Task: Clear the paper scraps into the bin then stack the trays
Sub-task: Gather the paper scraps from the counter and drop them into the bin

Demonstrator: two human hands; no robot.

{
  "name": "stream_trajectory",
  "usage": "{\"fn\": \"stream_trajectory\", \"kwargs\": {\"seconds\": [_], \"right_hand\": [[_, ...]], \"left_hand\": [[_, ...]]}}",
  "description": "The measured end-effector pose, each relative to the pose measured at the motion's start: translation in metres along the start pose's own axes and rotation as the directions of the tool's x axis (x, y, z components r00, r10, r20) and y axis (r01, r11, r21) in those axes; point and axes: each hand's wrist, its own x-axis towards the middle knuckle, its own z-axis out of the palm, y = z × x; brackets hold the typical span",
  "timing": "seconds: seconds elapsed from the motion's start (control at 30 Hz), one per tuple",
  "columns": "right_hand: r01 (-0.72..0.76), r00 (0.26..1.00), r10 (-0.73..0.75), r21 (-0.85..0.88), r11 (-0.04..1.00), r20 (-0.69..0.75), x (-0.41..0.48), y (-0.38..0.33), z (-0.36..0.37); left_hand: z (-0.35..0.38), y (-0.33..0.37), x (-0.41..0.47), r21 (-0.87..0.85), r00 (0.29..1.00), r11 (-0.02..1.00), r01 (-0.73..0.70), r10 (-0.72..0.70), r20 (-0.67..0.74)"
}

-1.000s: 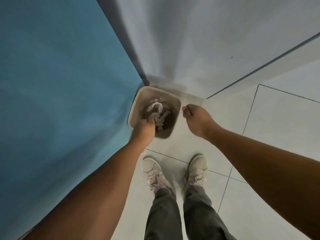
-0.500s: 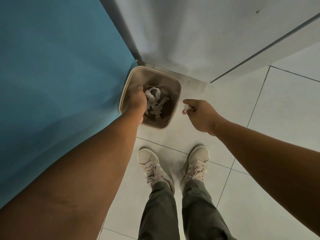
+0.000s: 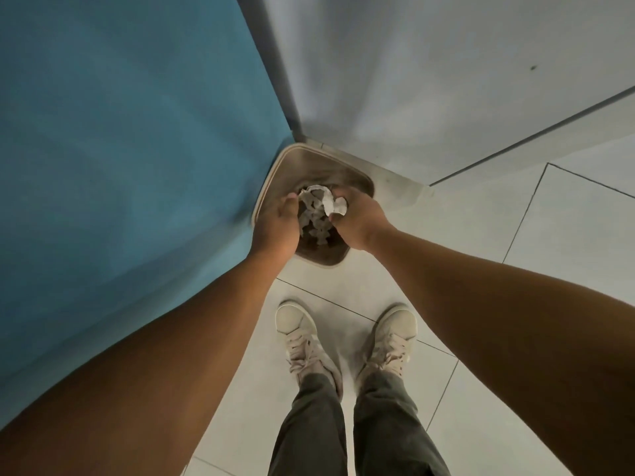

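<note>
— What has changed over the bin (image 3: 319, 168)?
— The left hand (image 3: 275, 225) hangs at its nine o'clock, fingers curled, grip unclear. The right hand (image 3: 360, 223) has swung in from three o'clock, pinching a paper scrap (image 3: 335, 205) above the pile. A drop looks imminent.

A blue wall panel (image 3: 120, 149) meets a pale grey wall (image 3: 429, 63) at a corner above white floor tiles (image 3: 567, 242).

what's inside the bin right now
Crumpled paper scraps lie in the bin. The right hand holds another scrap above them. It and the left hand cover part of its inside.
</note>
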Motion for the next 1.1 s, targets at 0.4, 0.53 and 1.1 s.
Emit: {"fn": "stream_trajectory", "kwargs": {"seconds": [0.4, 0.53, 1.1], "right_hand": [[0.063, 0.997, -0.062, 0.031, 0.998, -0.04, -0.117, -0.042, -0.096], [0.15, 0.987, -0.152, -0.047, 0.988, -0.05, -0.185, -0.084, -0.152], [0.587, 0.783, -0.58, -0.038, 0.808, -0.226, -0.386, -0.248, -0.298]], "left_hand": [[-0.04, 0.086, -0.096, 0.12, 0.995, 0.987, -0.103, 0.102, 0.009], [-0.066, 0.151, -0.155, 0.211, 0.971, 0.949, -0.235, 0.237, 0.019], [-0.214, 0.311, -0.388, 0.295, 0.695, 0.74, -0.605, 0.671, -0.258]]}}
